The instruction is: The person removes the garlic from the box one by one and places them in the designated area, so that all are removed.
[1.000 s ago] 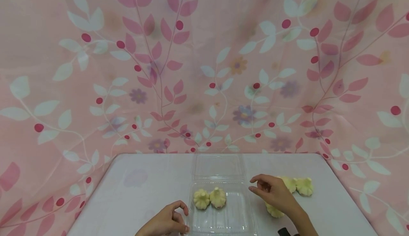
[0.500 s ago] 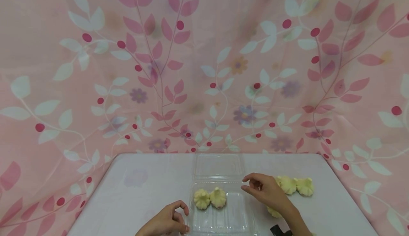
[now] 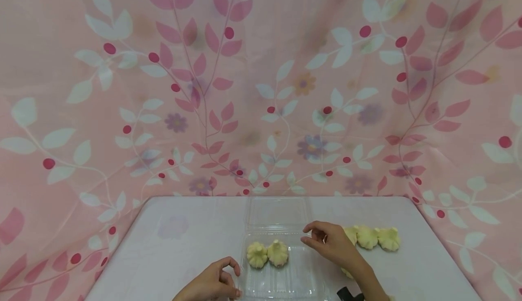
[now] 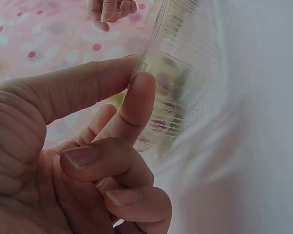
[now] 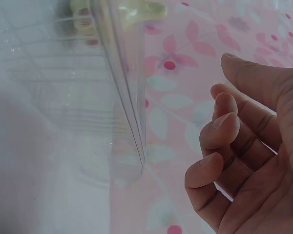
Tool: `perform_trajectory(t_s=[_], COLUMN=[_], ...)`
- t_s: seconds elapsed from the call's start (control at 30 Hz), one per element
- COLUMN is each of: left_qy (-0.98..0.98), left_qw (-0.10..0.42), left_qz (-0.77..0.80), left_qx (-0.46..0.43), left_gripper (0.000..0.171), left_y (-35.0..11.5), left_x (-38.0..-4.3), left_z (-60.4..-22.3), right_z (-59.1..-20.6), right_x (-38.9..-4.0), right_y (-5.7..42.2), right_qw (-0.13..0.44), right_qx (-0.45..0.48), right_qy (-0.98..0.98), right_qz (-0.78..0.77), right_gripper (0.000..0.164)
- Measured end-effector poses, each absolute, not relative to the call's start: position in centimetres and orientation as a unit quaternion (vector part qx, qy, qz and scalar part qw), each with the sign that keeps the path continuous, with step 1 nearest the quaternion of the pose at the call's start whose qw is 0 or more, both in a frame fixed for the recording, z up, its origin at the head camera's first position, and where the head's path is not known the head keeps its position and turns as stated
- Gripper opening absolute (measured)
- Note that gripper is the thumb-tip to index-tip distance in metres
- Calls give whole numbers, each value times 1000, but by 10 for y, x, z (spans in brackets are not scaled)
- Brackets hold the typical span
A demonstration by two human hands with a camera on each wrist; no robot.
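A clear plastic clamshell box [image 3: 299, 278] stands open on the table, its lid [image 3: 279, 212] laid back to the far side. Two pale yellow garlic bulbs [image 3: 278, 253] sit side by side at the left of its base. My left hand [image 3: 212, 279] pinches the box's left rim between thumb and index finger, as the left wrist view shows. Over the box's right edge hovers my right hand [image 3: 332, 244], fingers loosely curled with nothing in them. In the right wrist view the box wall [image 5: 129, 112] lies apart from the fingertips.
More garlic bulbs [image 3: 368, 237] lie in a row on the white table [image 3: 179, 237], right of the box; another bulb [image 3: 346, 273] is mostly hidden under the right forearm. A black device [image 3: 346, 294] is at the right wrist. Floral pink cloth [image 3: 277, 88] hangs behind the table.
My right hand has moved left, from beside the loose garlic bulbs to over the box's right edge, uncovering more of the row. My left hand has stayed on the rim.
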State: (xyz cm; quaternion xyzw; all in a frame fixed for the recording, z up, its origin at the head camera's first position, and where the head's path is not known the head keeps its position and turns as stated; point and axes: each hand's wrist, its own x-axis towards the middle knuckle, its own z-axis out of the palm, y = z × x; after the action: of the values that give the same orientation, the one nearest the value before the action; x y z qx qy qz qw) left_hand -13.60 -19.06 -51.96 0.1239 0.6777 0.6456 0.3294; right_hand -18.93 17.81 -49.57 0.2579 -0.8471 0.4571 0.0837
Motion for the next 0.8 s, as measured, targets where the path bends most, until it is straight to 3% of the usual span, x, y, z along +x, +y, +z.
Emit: perform_trajectory(t_s=[0.53,0.8], left_qy=[687,682], left_qw=[322,323], left_qz=[639,642], left_qx=[126,136], left_gripper=[35,39], left_y=[-191,-191], left_x=[-135,-138], left_z=[-520,-522], right_z=[-492,-492], right_x=[-194,-194], right_y=[167,160], right_qw=[84,52], right_qx=[246,213], right_qy=[-851,-863], right_qz=[456,456], right_gripper=[16,20])
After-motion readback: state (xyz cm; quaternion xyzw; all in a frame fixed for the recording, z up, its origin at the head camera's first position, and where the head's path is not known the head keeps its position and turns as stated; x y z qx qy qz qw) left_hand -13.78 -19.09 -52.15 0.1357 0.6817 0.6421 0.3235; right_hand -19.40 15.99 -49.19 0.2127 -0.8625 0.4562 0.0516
